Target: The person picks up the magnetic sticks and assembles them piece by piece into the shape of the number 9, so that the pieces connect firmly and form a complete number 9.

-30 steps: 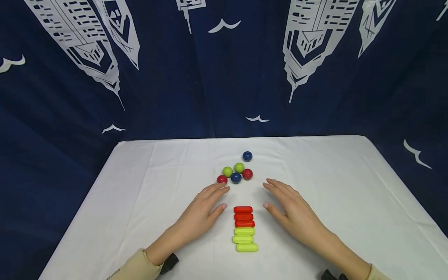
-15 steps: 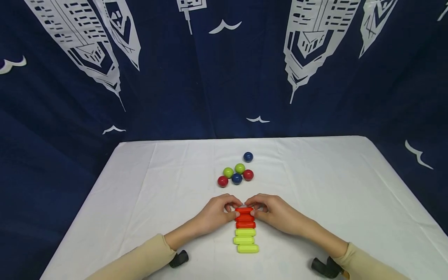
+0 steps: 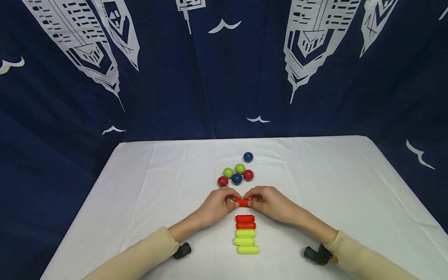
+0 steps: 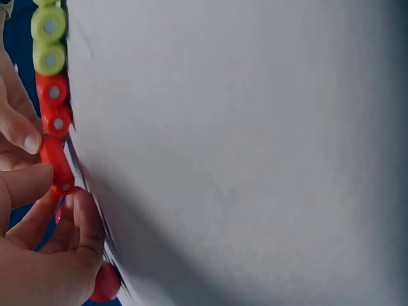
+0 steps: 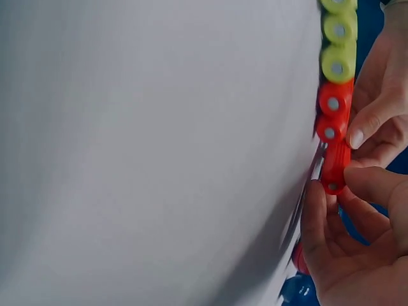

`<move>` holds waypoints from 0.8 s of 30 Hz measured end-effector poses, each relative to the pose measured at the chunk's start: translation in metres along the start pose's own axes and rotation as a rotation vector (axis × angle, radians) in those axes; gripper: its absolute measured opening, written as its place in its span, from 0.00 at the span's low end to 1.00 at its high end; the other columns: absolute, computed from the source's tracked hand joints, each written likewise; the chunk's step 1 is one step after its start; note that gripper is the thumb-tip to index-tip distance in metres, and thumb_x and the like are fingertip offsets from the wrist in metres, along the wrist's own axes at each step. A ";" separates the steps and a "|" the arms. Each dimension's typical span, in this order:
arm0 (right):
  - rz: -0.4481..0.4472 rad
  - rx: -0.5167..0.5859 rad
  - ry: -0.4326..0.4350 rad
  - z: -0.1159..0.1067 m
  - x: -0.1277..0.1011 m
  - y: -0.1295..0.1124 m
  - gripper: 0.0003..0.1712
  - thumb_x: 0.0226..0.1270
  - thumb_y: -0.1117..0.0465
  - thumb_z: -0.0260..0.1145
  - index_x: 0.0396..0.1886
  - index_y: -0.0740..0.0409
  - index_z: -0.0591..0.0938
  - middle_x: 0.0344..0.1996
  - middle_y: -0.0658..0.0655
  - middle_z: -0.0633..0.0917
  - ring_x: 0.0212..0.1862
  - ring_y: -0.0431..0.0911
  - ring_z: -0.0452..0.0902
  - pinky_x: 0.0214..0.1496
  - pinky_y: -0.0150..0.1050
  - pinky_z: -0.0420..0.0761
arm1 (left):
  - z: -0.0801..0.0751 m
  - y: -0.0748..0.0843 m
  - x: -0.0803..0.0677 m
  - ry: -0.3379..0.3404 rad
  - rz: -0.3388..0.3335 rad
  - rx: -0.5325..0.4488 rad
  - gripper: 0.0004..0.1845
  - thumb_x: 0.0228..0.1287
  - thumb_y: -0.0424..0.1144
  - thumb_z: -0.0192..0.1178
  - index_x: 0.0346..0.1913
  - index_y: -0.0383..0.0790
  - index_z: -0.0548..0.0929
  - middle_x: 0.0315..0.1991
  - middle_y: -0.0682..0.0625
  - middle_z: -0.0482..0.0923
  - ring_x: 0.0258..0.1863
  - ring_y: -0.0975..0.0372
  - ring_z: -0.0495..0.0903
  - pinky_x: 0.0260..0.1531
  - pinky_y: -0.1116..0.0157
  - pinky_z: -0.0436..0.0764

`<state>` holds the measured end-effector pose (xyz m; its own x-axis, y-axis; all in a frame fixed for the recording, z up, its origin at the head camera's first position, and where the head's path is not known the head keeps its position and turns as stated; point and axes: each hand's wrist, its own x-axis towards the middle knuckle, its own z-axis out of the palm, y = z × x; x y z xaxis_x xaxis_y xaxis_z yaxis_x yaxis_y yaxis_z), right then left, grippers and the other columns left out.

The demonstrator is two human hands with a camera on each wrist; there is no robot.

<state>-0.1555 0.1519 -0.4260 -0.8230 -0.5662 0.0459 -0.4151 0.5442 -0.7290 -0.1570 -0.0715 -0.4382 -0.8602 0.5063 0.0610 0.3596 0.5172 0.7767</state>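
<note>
Both hands hold one red rod (image 3: 243, 203) at its two ends, lying crosswise beyond a column of similar rods. My left hand (image 3: 217, 206) pinches the left end between thumb and fingers. At the right end, my right hand (image 3: 273, 205) pinches it the same way. The left wrist view shows a metal dot in the end of the held red rod (image 4: 57, 164). Nearer me, two red rods (image 3: 245, 222) lie side by side, followed by several yellow-green rods (image 3: 246, 241).
Beyond the hands lie glossy balls on the white tablecloth (image 3: 168, 167): two red balls (image 3: 248, 175), two green balls (image 3: 228, 172) and two blue balls (image 3: 248, 157). A dark blue patterned curtain (image 3: 210, 77) hangs behind the table. Black camera mounts (image 3: 182, 251) sit at the wrists.
From apart and open, the hands came together on the farthest red rod. They have since moved it away from me, leaving a gap to the rest of the column.
</note>
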 end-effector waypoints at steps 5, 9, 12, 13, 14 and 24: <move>-0.001 0.005 0.032 -0.003 0.013 0.003 0.10 0.64 0.70 0.66 0.44 0.56 0.86 0.30 0.46 0.81 0.33 0.42 0.76 0.37 0.34 0.78 | -0.001 -0.004 0.008 0.071 -0.011 0.022 0.08 0.62 0.28 0.65 0.42 0.41 0.85 0.31 0.56 0.75 0.29 0.64 0.72 0.30 0.68 0.72; 0.022 -0.003 0.036 -0.002 0.020 0.006 0.10 0.64 0.70 0.66 0.43 0.56 0.86 0.30 0.46 0.81 0.33 0.42 0.75 0.37 0.34 0.78 | 0.000 -0.005 0.014 0.091 0.001 0.076 0.08 0.61 0.27 0.66 0.42 0.39 0.85 0.33 0.54 0.76 0.28 0.64 0.72 0.30 0.69 0.73; 0.038 -0.003 0.041 -0.002 0.023 0.007 0.10 0.64 0.70 0.67 0.43 0.56 0.85 0.30 0.47 0.81 0.33 0.42 0.75 0.37 0.34 0.78 | 0.001 -0.004 0.017 0.100 0.009 0.116 0.08 0.61 0.27 0.66 0.42 0.38 0.85 0.34 0.53 0.77 0.27 0.64 0.72 0.30 0.69 0.73; 0.043 -0.001 0.047 -0.002 0.023 0.007 0.09 0.64 0.70 0.67 0.42 0.56 0.85 0.30 0.47 0.81 0.33 0.42 0.76 0.37 0.34 0.78 | 0.001 -0.003 0.018 0.101 0.008 0.123 0.08 0.60 0.27 0.66 0.42 0.38 0.85 0.35 0.52 0.78 0.27 0.63 0.72 0.29 0.69 0.73; 0.050 0.004 0.058 -0.003 0.024 0.007 0.09 0.64 0.70 0.67 0.42 0.57 0.85 0.30 0.47 0.82 0.33 0.42 0.76 0.37 0.34 0.79 | 0.001 -0.003 0.018 0.101 0.008 0.132 0.08 0.60 0.27 0.66 0.42 0.38 0.85 0.35 0.52 0.77 0.27 0.63 0.72 0.29 0.68 0.73; 0.206 -0.034 0.307 -0.017 0.037 0.015 0.16 0.62 0.61 0.72 0.48 0.59 0.82 0.38 0.54 0.81 0.33 0.45 0.75 0.33 0.37 0.77 | 0.000 -0.004 0.020 0.107 -0.059 0.067 0.08 0.61 0.28 0.67 0.43 0.39 0.86 0.35 0.54 0.78 0.30 0.62 0.72 0.32 0.67 0.74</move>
<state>-0.1990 0.1492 -0.4235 -0.9665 -0.2330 0.1073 -0.2370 0.6508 -0.7213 -0.1757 -0.0634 -0.4398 -0.9128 0.3992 0.0862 0.3278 0.5902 0.7377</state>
